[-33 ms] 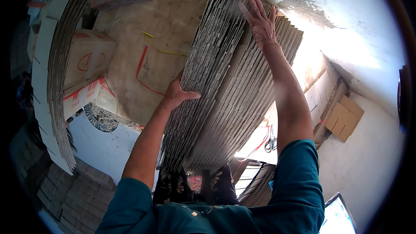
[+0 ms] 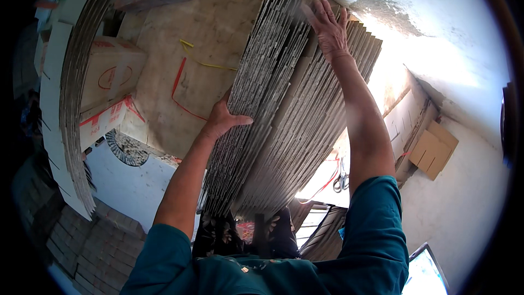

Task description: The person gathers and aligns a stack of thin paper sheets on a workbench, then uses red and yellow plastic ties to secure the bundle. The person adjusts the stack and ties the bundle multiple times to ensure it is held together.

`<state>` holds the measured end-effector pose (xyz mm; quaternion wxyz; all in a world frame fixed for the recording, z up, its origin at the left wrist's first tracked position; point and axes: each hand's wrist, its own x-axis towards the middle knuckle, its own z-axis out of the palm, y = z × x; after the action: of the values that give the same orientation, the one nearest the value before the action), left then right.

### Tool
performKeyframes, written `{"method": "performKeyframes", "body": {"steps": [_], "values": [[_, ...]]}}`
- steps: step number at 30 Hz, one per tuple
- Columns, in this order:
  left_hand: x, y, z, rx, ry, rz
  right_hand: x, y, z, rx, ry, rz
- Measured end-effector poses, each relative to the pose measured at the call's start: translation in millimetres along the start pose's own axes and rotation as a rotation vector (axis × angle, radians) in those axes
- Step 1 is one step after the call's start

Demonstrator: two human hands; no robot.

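A: Setting first. Rough plastered wall (image 2: 436, 16), sun-bleached at upper right; bare concrete floor (image 2: 218, 27) behind the work. Loose red and yellow strapping (image 2: 183, 76) lies on it.

B: And the work itself?

A: A thick bundle of flattened cardboard sheets (image 2: 284, 125), stood on edge and leaning, centre of view, corrugated edges facing the camera. It is gathered but untied; no strap around it that I can see. The sheet ends look roughly level, not flush.

B: Hands?

A: Left hand (image 2: 224, 117) pressed flat against the bundle's left face, thumb hooked over the sheet edges, elbow bent. Right hand (image 2: 327, 24) reaches to the far top end, arm nearly straight, fingers spread over the sheet ends. Open palms bracing rather than a closed grasp, though the far fingertips are hard to read.

B: Around it?

A: Another curved stack of sheets (image 2: 71, 104) at left, printed cartons (image 2: 109, 71) beside it, scissors (image 2: 341, 180) near the right elbow.
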<state>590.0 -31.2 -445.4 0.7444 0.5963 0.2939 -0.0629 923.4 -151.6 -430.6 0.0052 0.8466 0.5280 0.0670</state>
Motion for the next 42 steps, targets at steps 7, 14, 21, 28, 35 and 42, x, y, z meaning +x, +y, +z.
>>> {"method": "performKeyframes", "body": {"steps": [7, 14, 21, 28, 35, 42], "values": [[-1.0, 6.9, 3.0, 0.041, -0.006, 0.026, -5.2, 18.0, 15.5, -0.01, -0.211, 0.035], [-1.1, 5.9, 3.8, 0.078, 0.015, 0.069, 20.2, 4.3, -8.2, 0.225, -0.18, -0.018], [-0.3, -2.9, 2.4, 0.088, 0.025, 0.08, 37.7, -5.1, -20.8, 0.117, -0.4, 0.004], [-0.7, -6.1, 1.6, 0.049, 0.032, 0.104, 20.3, -8.8, -9.4, -0.011, -0.129, -0.009], [-1.1, 2.6, 3.6, 0.136, 0.02, 0.098, 26.7, -0.9, -2.5, -0.041, -0.191, -0.062], [-2.0, 0.6, 5.6, 0.179, 0.057, 0.128, 61.5, -27.0, -27.0, 0.117, -0.466, 0.004]]}}
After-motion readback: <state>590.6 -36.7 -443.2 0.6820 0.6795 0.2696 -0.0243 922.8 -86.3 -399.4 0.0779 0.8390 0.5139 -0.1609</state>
